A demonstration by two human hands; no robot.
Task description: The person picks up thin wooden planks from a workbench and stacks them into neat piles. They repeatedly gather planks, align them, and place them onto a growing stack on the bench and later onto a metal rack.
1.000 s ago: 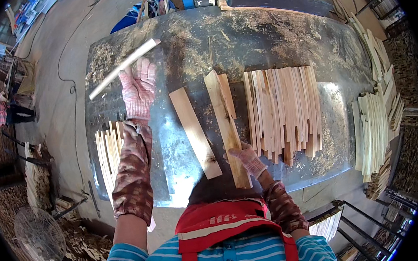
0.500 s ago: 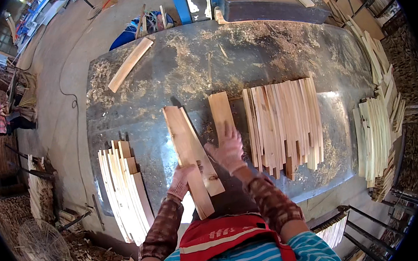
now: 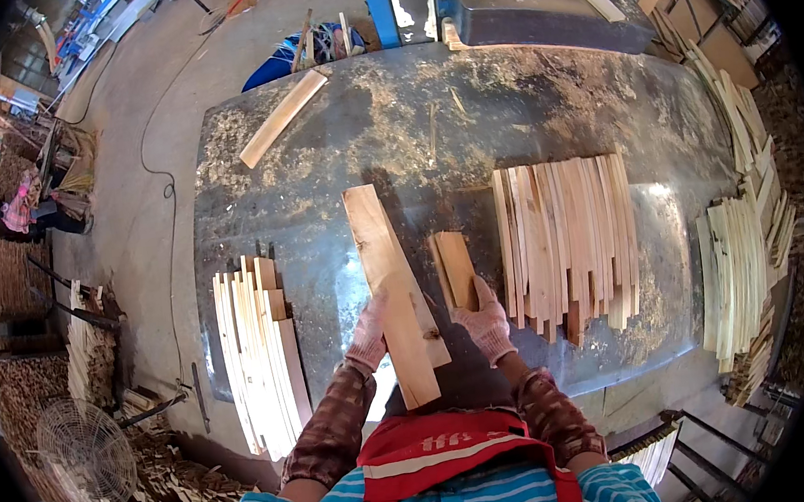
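My left hand (image 3: 368,338), in a pale knitted glove, is closed on the left edge of two overlapping wooden boards (image 3: 393,280). They lean a little to the left, and the front one has a dark knot low on its side. My gloved right hand (image 3: 485,325) grips the near end of a shorter wooden board (image 3: 456,261), with the thumb on its left side. Just right of that hand, a row of narrow wooden boards (image 3: 568,236) lies side by side on the dark metal table (image 3: 319,172).
Another stack of boards (image 3: 263,359) lies at the table's left edge. One loose board (image 3: 283,118) rests at the far left among wood shavings. More strips (image 3: 736,269) are piled beyond the right edge. A round fan (image 3: 87,455) stands at lower left; a person (image 3: 21,210) is at far left.
My right hand has drawn the shorter board nearer and now grips its end instead of lying over it. The two boards in my left hand have shifted slightly. The whole view has swung.
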